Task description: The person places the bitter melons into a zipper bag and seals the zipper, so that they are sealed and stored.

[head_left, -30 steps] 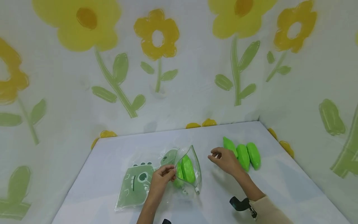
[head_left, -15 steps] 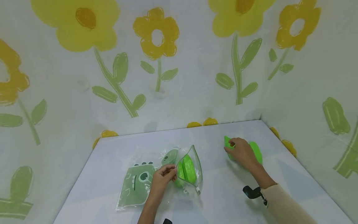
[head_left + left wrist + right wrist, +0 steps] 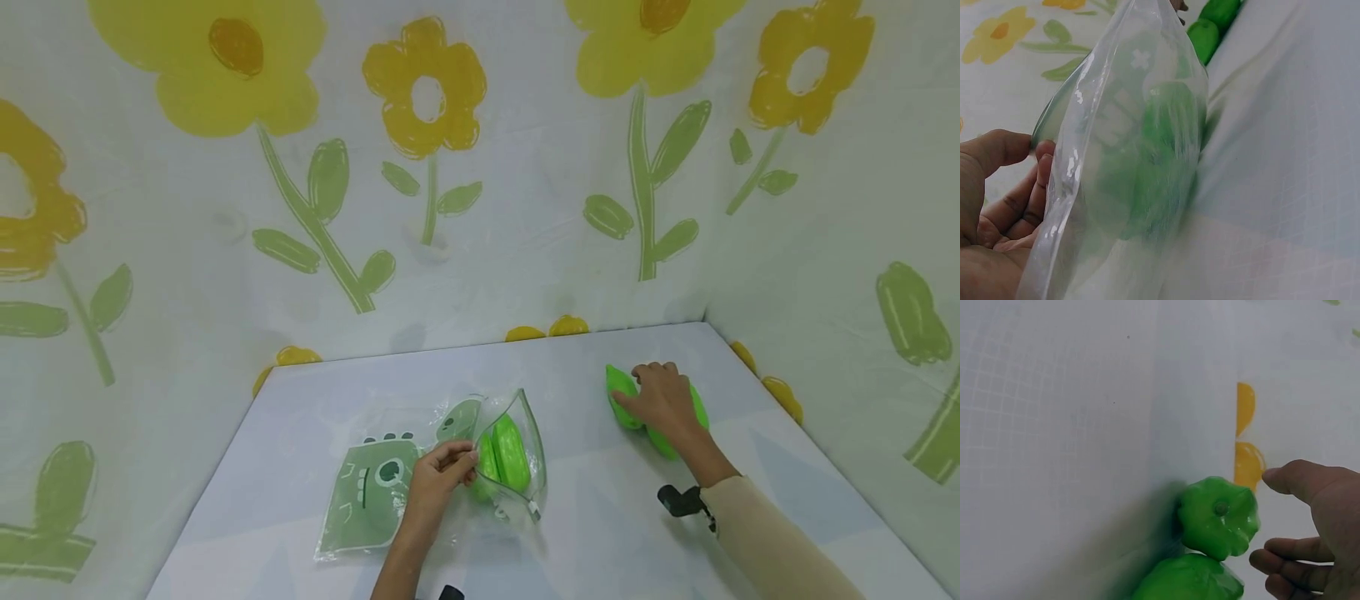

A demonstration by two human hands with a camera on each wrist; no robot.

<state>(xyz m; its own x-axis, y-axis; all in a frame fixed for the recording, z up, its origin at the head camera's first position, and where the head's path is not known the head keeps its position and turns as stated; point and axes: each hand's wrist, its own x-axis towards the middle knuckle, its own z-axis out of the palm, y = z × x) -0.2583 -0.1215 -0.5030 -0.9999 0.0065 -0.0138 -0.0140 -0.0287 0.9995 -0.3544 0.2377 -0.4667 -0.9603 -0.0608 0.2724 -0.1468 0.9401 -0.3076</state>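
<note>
In the head view my left hand pinches the edge of a clear zip bag printed with green dinosaurs. Its mouth gapes to the right, and ridged, bright green toy vegetables lie inside. Through the milky plastic in the left wrist view, they show only as blurred green shapes. My right hand is over more of the long green vegetables at the right, partly hiding them. Thumb and fingers spread apart beside the stem end of one vegetable in the right wrist view.
A white table holds everything, with flower-printed cloth walls behind and to the sides. A small white zip slider sits at the bag's lower corner. A black wrist mount is on my right forearm.
My right hand has moved from beside the bag rightward to over the loose green vegetables, and its fingers have spread. My left hand keeps its pinch on the bag.
</note>
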